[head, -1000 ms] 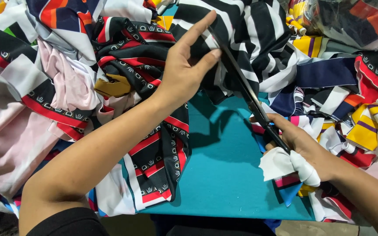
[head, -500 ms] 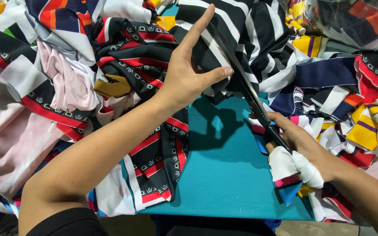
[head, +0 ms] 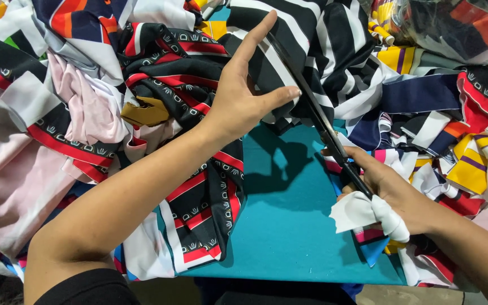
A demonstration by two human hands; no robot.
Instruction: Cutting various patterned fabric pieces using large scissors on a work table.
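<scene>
Reaching forward across the table (head: 289,237), my left hand (head: 244,96) lies palm-down and spread flat on the striped cloth (head: 323,45). Its index finger points up and away along the blade line; its thumb juts right, the tip just beside the scissors (head: 317,121). This hand grips nothing: it presses the black-and-white fabric down. The forearm runs diagonally from lower left, over a black-and-red patterned cloth (head: 199,192) that drapes off the teal surface.

My right hand (head: 391,189) enters from the lower right, wrist low, fingers curled shut around the scissor handles, which are wrapped in a white rag (head: 368,214). The long dark blades slant up and to the left from that grip, and their upper part lies on the striped cloth, alongside the left index finger. I cannot tell whether the blades are parted or closed.

The striped cloth sits at top centre, partly on the teal table, touching both the left palm and the blades. A pink cloth (head: 80,107) lies well to the left; yellow-and-purple scraps (head: 475,169) are heaped at right.
</scene>
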